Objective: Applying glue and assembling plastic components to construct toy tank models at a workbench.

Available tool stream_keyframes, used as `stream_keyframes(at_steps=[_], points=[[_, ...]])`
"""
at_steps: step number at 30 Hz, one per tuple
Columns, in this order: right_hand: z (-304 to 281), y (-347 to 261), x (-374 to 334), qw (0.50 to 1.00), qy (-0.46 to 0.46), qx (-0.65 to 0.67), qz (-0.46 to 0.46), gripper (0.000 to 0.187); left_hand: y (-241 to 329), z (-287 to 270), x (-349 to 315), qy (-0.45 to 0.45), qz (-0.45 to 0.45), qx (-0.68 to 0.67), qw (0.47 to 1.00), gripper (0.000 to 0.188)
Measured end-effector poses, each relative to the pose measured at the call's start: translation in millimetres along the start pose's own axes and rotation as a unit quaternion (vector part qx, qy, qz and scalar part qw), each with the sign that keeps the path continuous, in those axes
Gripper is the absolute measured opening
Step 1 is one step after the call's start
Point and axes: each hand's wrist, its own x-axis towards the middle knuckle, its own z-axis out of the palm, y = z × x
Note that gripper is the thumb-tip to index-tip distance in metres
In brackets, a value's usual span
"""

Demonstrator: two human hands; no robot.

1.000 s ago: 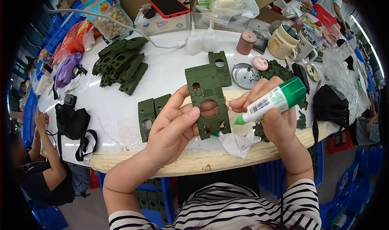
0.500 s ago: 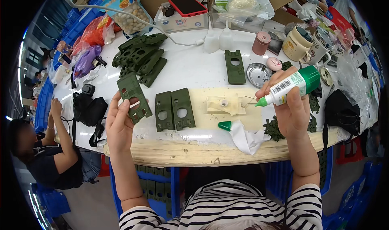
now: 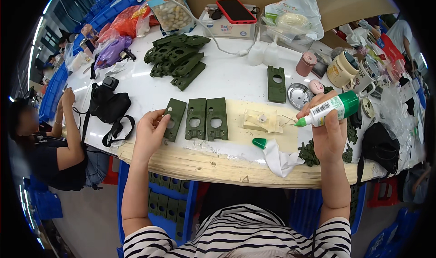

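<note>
My left hand point(image 3: 152, 130) pinches the left edge of a dark green plastic part point(image 3: 178, 111), a flat plate with a round hole. This part lies at the table's front, beside two similar green parts point(image 3: 196, 107) standing side by side in a row. In my right hand point(image 3: 330, 137) is a white and green glue bottle point(image 3: 323, 111), tilted with its green nozzle pointing left. Its nozzle is close to a cream-coloured block with thin wires point(image 3: 253, 120). A green cap point(image 3: 259, 143) rests by a white cloth point(image 3: 281, 160) in front of the block.
A heap of green parts point(image 3: 175, 53) lies at the back left, and one more plate point(image 3: 276, 92) at centre right. Small green pieces point(image 3: 309, 153) sit by my right wrist. Mugs point(image 3: 341, 71), a round tin lid point(image 3: 299, 96) and black bags point(image 3: 380, 142) crowd the right. Another person point(image 3: 54, 144) sits at left.
My left hand has lowered the green part from the air to the table, left of the two others. The glue bottle stays in my right hand; the whole view has shifted slightly.
</note>
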Motion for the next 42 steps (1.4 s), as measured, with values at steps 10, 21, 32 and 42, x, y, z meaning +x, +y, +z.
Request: stream_keyframes(at_steps=[10, 21, 32, 42], points=[[-2.9, 0.5, -0.5, 1.0, -0.01, -0.015, -0.004, 0.031, 47.8, 0.1, 47.3, 0.066, 0.184, 0.09, 0.977, 0.019], [-7.5, 6.1, 0.1, 1.0, -0.005, -0.008, 0.012, 0.031, 89.0, 67.6, 235.8, -0.038, 0.126, 0.402, 0.906, 0.043], [-5.7, 3.3, -0.9, 0.997, 0.013, -0.077, 0.002, 0.038, 78.4, 56.2, 241.1, -0.06, 0.1, 0.421, 0.899, 0.045], [0.4, -3.3, -0.8, 0.998, 0.041, -0.042, 0.011, 0.035, 82.8, 20.9, 162.3, 0.083, 0.189, 0.366, 0.907, 0.051]])
